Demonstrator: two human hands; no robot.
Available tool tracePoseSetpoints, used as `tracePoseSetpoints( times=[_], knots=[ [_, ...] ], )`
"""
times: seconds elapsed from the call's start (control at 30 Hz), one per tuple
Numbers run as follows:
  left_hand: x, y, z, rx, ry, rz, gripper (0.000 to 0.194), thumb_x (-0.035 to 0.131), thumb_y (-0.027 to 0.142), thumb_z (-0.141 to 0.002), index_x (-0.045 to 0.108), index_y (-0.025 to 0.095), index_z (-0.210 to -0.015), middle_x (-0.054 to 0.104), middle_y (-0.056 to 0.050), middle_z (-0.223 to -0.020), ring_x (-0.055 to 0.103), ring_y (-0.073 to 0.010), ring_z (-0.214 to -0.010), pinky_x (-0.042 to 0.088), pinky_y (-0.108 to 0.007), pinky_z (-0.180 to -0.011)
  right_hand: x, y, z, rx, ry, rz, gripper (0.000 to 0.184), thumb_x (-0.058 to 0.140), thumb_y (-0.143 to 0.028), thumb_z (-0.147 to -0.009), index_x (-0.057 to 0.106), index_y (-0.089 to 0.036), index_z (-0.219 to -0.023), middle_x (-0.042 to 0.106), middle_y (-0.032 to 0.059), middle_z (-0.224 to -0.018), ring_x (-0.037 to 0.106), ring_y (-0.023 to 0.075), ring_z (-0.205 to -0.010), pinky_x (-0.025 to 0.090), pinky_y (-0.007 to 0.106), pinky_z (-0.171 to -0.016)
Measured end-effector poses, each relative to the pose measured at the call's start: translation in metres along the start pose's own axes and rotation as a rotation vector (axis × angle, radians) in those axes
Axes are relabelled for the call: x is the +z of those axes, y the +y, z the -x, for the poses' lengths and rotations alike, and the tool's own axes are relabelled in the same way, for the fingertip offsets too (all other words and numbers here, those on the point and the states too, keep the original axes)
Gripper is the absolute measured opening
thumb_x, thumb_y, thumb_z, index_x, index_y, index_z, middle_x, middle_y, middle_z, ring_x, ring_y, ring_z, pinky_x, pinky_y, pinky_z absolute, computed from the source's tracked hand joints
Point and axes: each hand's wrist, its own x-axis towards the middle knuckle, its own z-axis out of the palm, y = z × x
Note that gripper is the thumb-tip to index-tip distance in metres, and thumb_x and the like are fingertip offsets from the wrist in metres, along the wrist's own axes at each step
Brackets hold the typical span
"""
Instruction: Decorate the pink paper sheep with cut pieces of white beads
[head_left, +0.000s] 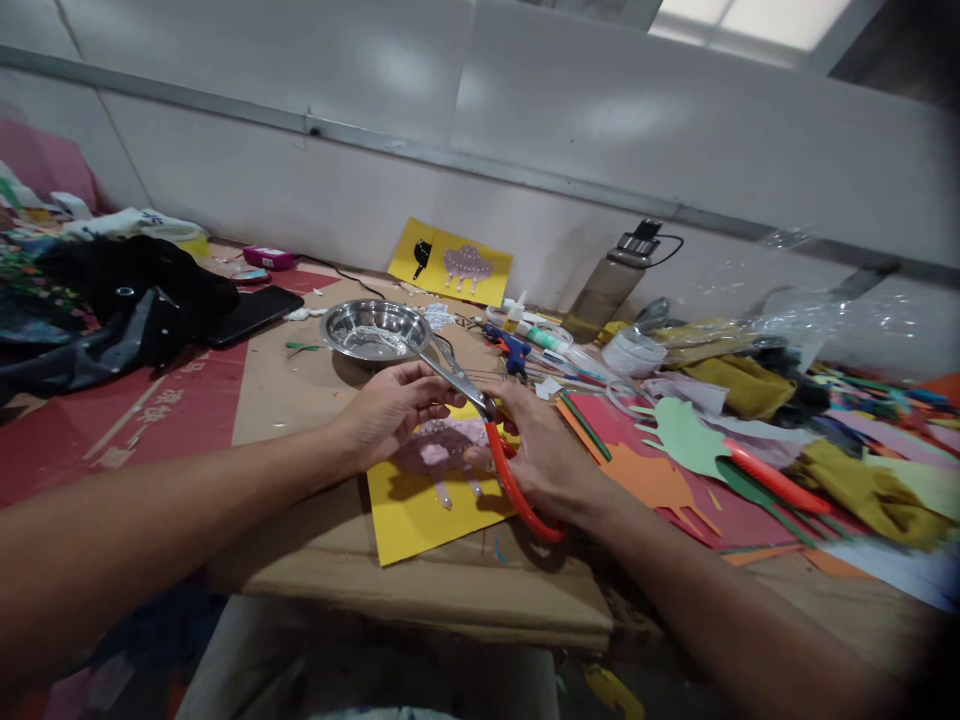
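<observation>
My right hand is wrapped round the red-handled scissors, whose metal blades point up and left toward a steel bowl. My left hand is beside the blades, with fingers curled and pinched together; whatever they may hold is too small to make out. Beneath both hands lies a yellow sheet with a pale pink cut-out shape on it, dotted with small shiny beads. My hands and the scissors partly hide that shape. Small shiny bits lie in the bowl.
A second decorated yellow card leans against the wall. Behind my right hand lie a blue glue gun and a grey bottle. Coloured paper cut-outs and scraps are piled right. A phone and black cloth sit left.
</observation>
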Motion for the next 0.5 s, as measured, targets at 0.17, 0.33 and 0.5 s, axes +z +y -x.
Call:
tracePoseSetpoints(
  times=[0.17, 0.33, 0.5],
  knots=[
    [-0.0004, -0.0003, 0.0005, -0.004, -0.006, 0.01, 0.014, 0.075, 0.012, -0.066, 0.065, 0.011, -0.076, 0.068, -0.003, -0.073, 0.063, -0.0098, -0.068, 0.045, -0.02, -0.063, 0.0003, -0.0005, 0.0003, -0.015, 0.008, 0.014, 0.054, 0.068, -0.039, -0.072, 0.05, -0.023, -0.12, 0.059, 0.0089, -0.114, 0.055, 0.0258, -0.099, 0.045, 0.041, -0.085],
    [0.0003, -0.0007, 0.0003, -0.002, -0.015, 0.009, 0.014, 0.072, 0.01, -0.068, 0.065, 0.011, -0.08, 0.068, -0.003, -0.075, 0.064, -0.0102, -0.07, 0.046, -0.021, -0.066, 0.0007, -0.0008, 0.0003, -0.023, 0.012, 0.011, 0.052, 0.067, -0.037, -0.073, 0.05, -0.022, -0.12, 0.059, 0.0089, -0.113, 0.055, 0.0248, -0.099, 0.045, 0.04, -0.085],
    [0.0016, 0.0011, 0.0011, 0.0, -0.001, -0.013, 0.009, 0.066, 0.007, -0.072, 0.065, 0.01, -0.08, 0.068, -0.004, -0.074, 0.063, -0.0099, -0.069, 0.046, -0.021, -0.064, 0.0004, 0.0001, 0.0011, -0.025, 0.012, 0.023, 0.051, 0.066, -0.038, -0.074, 0.051, -0.022, -0.12, 0.059, 0.0088, -0.11, 0.055, 0.0234, -0.093, 0.047, 0.037, -0.079]
  ],
)
